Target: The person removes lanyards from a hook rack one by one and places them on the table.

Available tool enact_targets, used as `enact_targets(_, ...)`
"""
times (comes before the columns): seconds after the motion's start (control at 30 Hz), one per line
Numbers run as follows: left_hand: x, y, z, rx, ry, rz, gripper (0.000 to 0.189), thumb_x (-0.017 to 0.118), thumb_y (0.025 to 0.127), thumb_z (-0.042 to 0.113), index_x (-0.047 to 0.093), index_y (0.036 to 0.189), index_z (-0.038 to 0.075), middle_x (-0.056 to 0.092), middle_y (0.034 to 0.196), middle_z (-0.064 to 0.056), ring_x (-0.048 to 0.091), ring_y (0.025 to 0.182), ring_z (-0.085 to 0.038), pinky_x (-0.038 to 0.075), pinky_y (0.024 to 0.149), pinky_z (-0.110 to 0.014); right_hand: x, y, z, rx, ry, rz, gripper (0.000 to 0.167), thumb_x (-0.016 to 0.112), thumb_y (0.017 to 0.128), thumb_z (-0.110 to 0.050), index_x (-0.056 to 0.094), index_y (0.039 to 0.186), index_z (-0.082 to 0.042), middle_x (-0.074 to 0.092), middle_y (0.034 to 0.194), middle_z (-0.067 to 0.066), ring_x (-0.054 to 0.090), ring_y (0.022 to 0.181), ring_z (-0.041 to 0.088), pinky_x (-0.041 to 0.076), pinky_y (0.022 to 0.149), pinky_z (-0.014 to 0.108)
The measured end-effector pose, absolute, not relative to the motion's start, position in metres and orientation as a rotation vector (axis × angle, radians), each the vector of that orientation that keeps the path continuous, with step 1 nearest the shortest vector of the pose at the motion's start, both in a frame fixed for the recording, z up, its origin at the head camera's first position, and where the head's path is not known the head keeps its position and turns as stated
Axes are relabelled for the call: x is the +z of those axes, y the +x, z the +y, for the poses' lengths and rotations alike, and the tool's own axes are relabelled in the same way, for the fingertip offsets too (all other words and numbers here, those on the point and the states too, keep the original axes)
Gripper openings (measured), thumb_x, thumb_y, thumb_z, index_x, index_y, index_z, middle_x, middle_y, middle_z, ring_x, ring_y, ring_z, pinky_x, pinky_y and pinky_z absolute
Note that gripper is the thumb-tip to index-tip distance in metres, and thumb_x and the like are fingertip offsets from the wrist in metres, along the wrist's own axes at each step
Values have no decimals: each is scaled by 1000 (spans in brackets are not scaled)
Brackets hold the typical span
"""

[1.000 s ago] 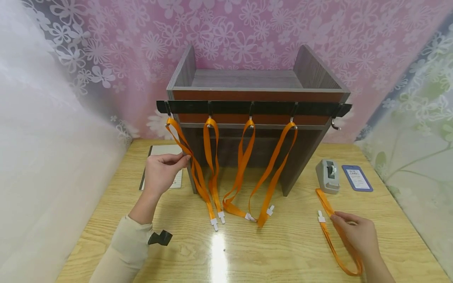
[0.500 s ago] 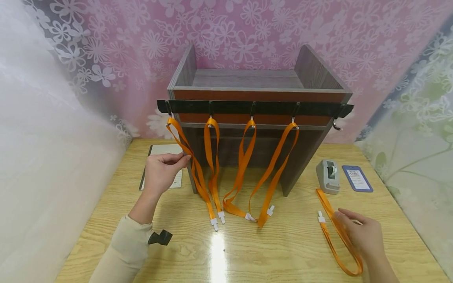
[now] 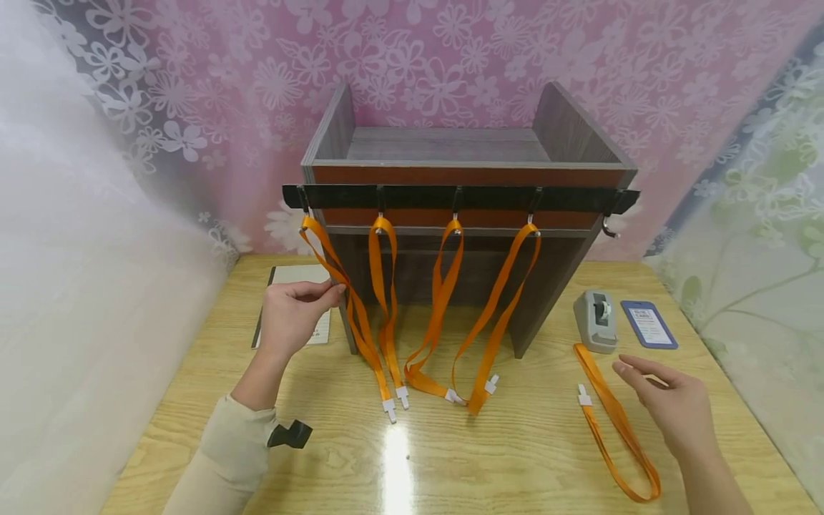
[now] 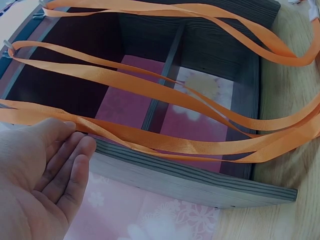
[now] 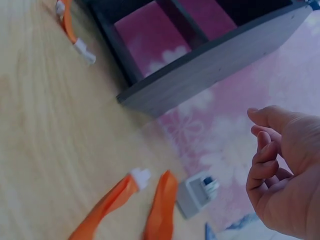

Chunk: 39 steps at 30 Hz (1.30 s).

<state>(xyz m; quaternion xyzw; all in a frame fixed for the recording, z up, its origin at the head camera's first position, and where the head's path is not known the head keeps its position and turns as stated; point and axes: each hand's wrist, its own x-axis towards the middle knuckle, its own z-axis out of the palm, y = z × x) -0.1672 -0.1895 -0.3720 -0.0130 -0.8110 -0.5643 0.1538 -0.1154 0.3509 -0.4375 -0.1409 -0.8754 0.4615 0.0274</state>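
Observation:
My left hand (image 3: 292,315) pinches the leftmost orange lanyard (image 3: 364,336) between thumb and fingertips, partway down its strap. That lanyard hangs from the first hook of a black rail (image 3: 418,196). To its right hang several more lanyards, including a middle one (image 3: 444,279), their white clips lying on the table. My right hand (image 3: 672,404) hovers with loosely bent fingers and holds nothing. Just left of it, another orange lanyard (image 3: 614,411) lies looped on the table, its white clip (image 3: 584,395) at the left side. In the right wrist view the fingers are away from the lanyard.
The rail runs across a grey wooden shelf unit (image 3: 553,286); its rightmost hook (image 3: 609,229) is bare. A grey tape dispenser (image 3: 596,322) and a blue card holder (image 3: 650,324) stand at the right. A notebook (image 3: 322,329) lies behind my left hand.
My right hand has let go of the looped lanyard and moved up and to the right, away from it. The left hand stays at the leftmost lanyard.

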Motion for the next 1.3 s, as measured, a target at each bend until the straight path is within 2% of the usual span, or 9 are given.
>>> enact_targets(0.2,-369,-166,-189,-1627,-52,-2318,27,81,85,32,82,96,8,78,85,-14,73,76,0,57,72,-17,-419,-118,343,1447,-354,-2700,44,72,91,-43,72,126,-17,61,96,-39,59,85,-13,54,66,15)
enact_targets(0.3,-369,-167,-189,-1625,-66,-2313,27,81,85,31,82,96,7,78,84,-13,73,76,-1,57,72,-17,-408,-118,337,1416,-308,-2728,43,72,91,-43,72,126,-17,59,98,-39,57,88,-13,53,67,15)
enact_targets(0.53,-371,-165,-190,-1570,-65,-2325,27,81,85,34,82,93,8,78,80,-6,73,78,-3,56,71,-19,-393,-122,316,1445,-112,-2706,41,72,93,-35,71,126,-11,71,103,-28,56,101,-9,48,73,11)
enact_targets(0.73,-371,-164,-190,-1558,-72,-2326,26,81,85,34,83,92,9,78,80,-6,73,77,-3,57,70,-19,-389,-130,297,1604,-7,-2605,38,72,94,-24,70,126,-4,72,101,-23,61,98,-3,51,76,11)
enact_targets(0.93,-370,-165,-188,-1582,-65,-2325,25,81,85,31,82,93,8,78,82,-11,73,75,-1,56,67,-18,-384,-138,280,1567,44,-2656,42,71,94,-32,69,130,-11,66,113,-26,58,105,-8,52,79,10)
enact_targets(1.07,-371,-166,-188,-1595,-65,-2324,25,81,85,31,82,93,7,78,83,-13,72,75,0,55,65,-18,-380,-142,270,1542,87,-2668,41,71,94,-34,70,129,-12,67,110,-23,61,99,-2,54,76,14)
enact_targets(1.17,-371,-166,-189,-1587,-67,-2326,24,81,86,31,82,93,8,78,82,-12,73,76,-1,55,64,-19,-378,-145,263,1541,123,-2659,39,71,94,-32,71,127,-10,67,106,-21,62,94,0,54,74,16)
enact_targets(1.3,-371,-166,-190,-1564,-71,-2330,24,81,85,32,82,94,9,78,80,-7,73,78,-2,55,63,-20,-375,-148,255,1537,120,-2674,42,72,93,-35,70,128,-11,64,112,-22,60,98,-2,53,75,16)
